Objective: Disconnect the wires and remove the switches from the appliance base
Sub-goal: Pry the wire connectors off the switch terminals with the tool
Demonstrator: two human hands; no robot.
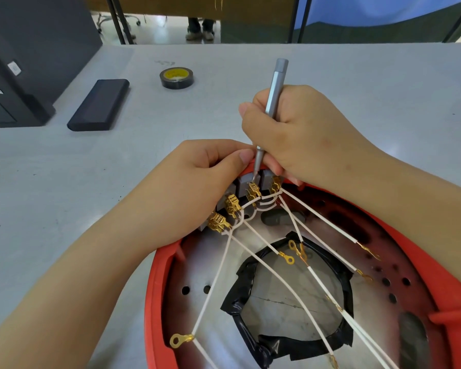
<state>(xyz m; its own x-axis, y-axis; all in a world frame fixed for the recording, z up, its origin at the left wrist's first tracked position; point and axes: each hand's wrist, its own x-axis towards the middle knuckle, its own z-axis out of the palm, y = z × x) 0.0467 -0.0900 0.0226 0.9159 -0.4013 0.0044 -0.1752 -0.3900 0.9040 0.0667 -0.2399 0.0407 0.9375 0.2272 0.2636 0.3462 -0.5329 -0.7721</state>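
The red appliance base [157,288] lies upturned at the near right, its metal floor showing a hole edged with black tape [240,288]. Grey switches [244,186] sit at its far rim, with brass spade connectors [232,206] and white wires [285,283] fanning toward me, ending in ring terminals [180,340]. My left hand [194,187] grips the rim and the switch block from the left. My right hand [301,137] holds a grey screwdriver [274,97] upright, its tip down between the switches at a connector.
A roll of black tape with a yellow core [176,78] and a flat black case [99,105] lie on the grey table [64,182] beyond the base. A black machine [24,62] stands at the far left. Someone's feet show past the table's far edge.
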